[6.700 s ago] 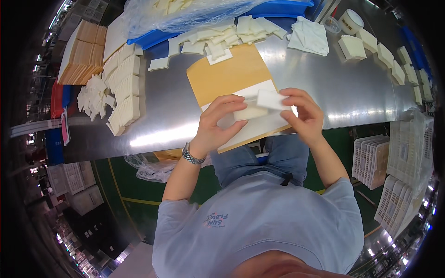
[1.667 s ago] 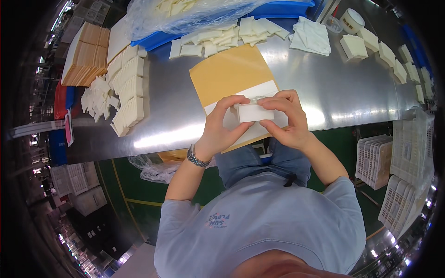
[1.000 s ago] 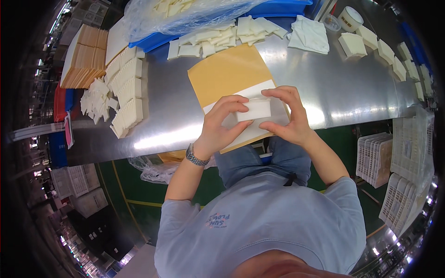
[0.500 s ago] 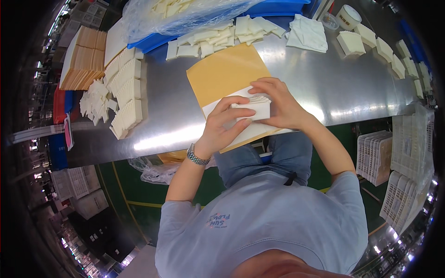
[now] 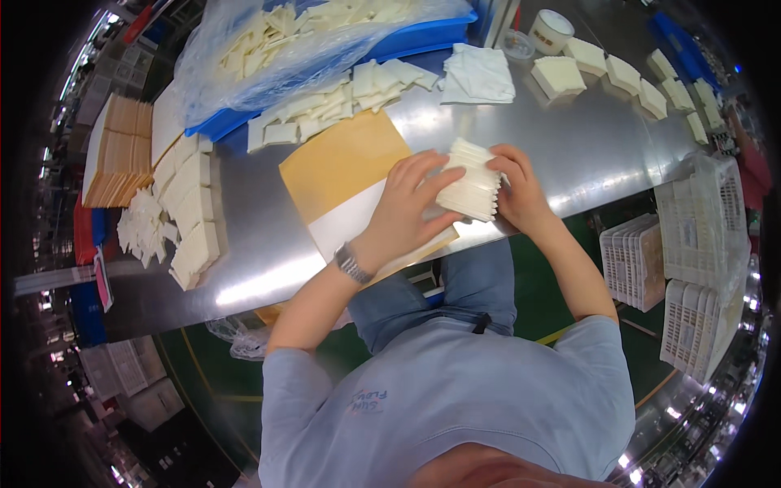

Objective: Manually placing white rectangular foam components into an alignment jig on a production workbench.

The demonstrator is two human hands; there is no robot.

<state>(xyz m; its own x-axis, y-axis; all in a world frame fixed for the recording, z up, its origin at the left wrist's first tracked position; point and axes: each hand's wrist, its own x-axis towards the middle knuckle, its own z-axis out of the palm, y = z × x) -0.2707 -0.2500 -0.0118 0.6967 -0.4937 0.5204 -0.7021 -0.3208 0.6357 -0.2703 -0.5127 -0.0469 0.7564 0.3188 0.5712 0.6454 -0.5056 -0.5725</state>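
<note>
Between my two hands is a stack of thin cream-white pieces (image 5: 470,180), its layered edges showing. My left hand (image 5: 413,195) grips the stack from the left, fingers across its upper side and thumb at the lower edge. From the right, my right hand (image 5: 521,187) closes on the other side, some of its fingers hidden behind the stack. A yellow-brown sheet (image 5: 346,163) with a white band (image 5: 348,218) lies on the table left of the stack, partly under my left hand and forearm.
Loose cream pieces (image 5: 325,106) lie before a plastic-lined blue bin (image 5: 399,39). A white cloth (image 5: 478,75) sits beside them. Stacks of pieces (image 5: 195,207) and a pile of brown-edged sheets (image 5: 122,154) stand left. More stacks (image 5: 560,77) and a white tub (image 5: 551,32) stand far right.
The stack has turned from its white flat side to show its layered edges, and both hands have shifted with it to the right of the sheet. The whole view has swung slightly.
</note>
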